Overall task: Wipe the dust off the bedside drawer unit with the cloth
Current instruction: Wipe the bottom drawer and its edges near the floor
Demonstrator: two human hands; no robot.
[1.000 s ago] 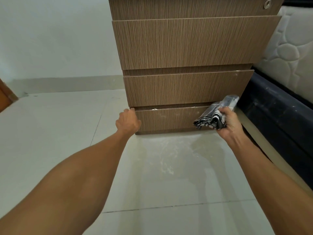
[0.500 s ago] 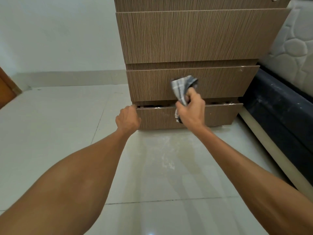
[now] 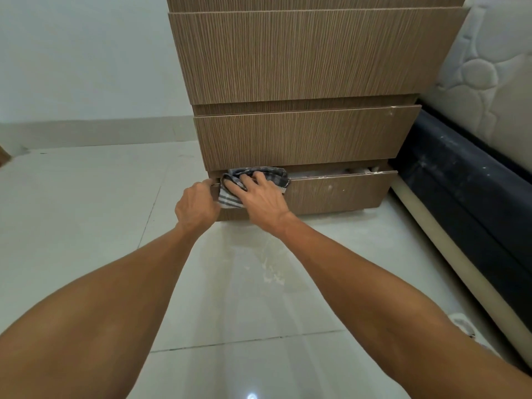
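Note:
The brown wood-grain drawer unit [image 3: 302,59] stands on the floor ahead of me. Its bottom drawer [image 3: 339,191] is pulled out a little, with white dust along its top edge. My right hand [image 3: 259,197] presses a grey and white checked cloth [image 3: 256,175] flat on the left end of that top edge. My left hand [image 3: 197,204] grips the drawer's left corner, right beside the cloth.
A glossy white tiled floor [image 3: 86,211] spreads to the left and towards me, with dust specks [image 3: 273,272] in front of the unit. A dark bed base [image 3: 466,197] with a quilted white mattress [image 3: 489,67] stands close on the right.
My right hand carried the cloth from the drawer's right end, up across the middle drawer front, then down onto the left end of the bottom drawer's top edge. My left hand stayed at the corner.

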